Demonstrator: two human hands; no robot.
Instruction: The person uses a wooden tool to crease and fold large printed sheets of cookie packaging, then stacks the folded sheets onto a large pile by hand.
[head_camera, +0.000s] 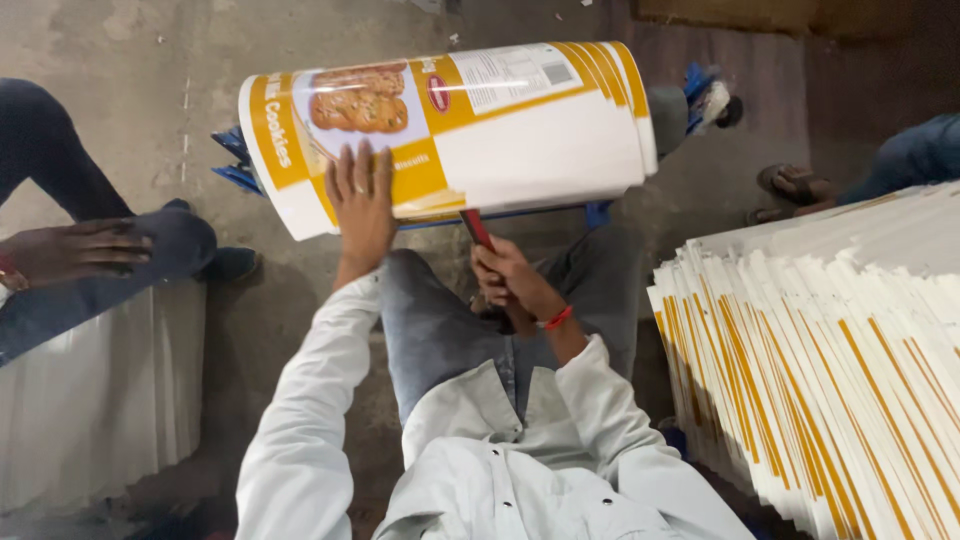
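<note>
While the curled printed sheet (450, 130) is being held up over the knees, above the concrete floor (120, 40), it is being steadied by very little, and that is judged to be the main risk. The left hand (362, 205) is being laid flat against the sheet's lower front edge with the fingers spread wide, so nothing is being pinched; the sheet is only being pressed and propped. Should that palm slide, the bowed card could spring open or be tipped off toward the floor, and a crease could be put into the glossy face. The right hand (507, 278) is being closed tightly round a red-handled tool (477, 229), whose upper end is being hidden behind the sheet's bottom edge, so what it is touching there cannot be told. If the tool is being driven upward while the sheet is being flexed, the print could be scratched or torn, and the left fingers, being so near, could be struck. At the right edge of the view a stack of sheets (830, 370) is being leaned edge-on, near the right elbow; a knock from that elbow could send it sliding. At the left edge, another person's hand (75, 250) is being rested on a knee, just above a second white stack (95, 390), well apart from the work.
</note>
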